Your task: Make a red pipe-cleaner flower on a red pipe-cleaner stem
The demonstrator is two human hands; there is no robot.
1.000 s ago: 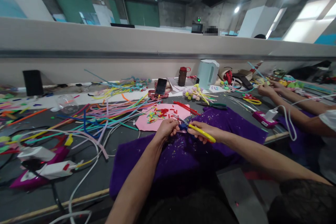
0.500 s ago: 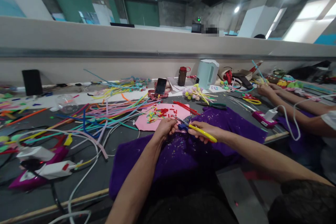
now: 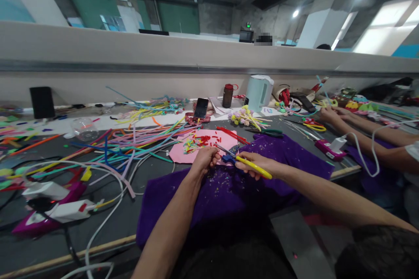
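My right hand (image 3: 251, 165) grips a pair of yellow-handled scissors (image 3: 257, 168), its metal blades pointing left over the near edge of a pink sheet (image 3: 183, 150). Close to the blade tips, the fingers of my left hand (image 3: 207, 158) are pinched together; whatever they hold is too small to make out. Small red pieces (image 3: 204, 139) and a heap of yellow, green and white bits (image 3: 190, 145) lie on the sheet. Several red pipe cleaners (image 3: 231, 134) rest at its right edge. Beneath both hands spreads a purple cloth (image 3: 196, 192) dotted with tiny scraps.
Long coloured pipe cleaners (image 3: 131, 139) cover the table to the left, beside power strips (image 3: 70, 196) and a white cable. A phone (image 3: 200, 108), brown bottle (image 3: 228, 96) and pale kettle (image 3: 259, 92) stand behind. Another person's hands (image 3: 329, 115) are at work on the right.
Both hands and the scissors keep nearly the same place. The view has shifted very slightly, and the other person's hands at right have moved a little.
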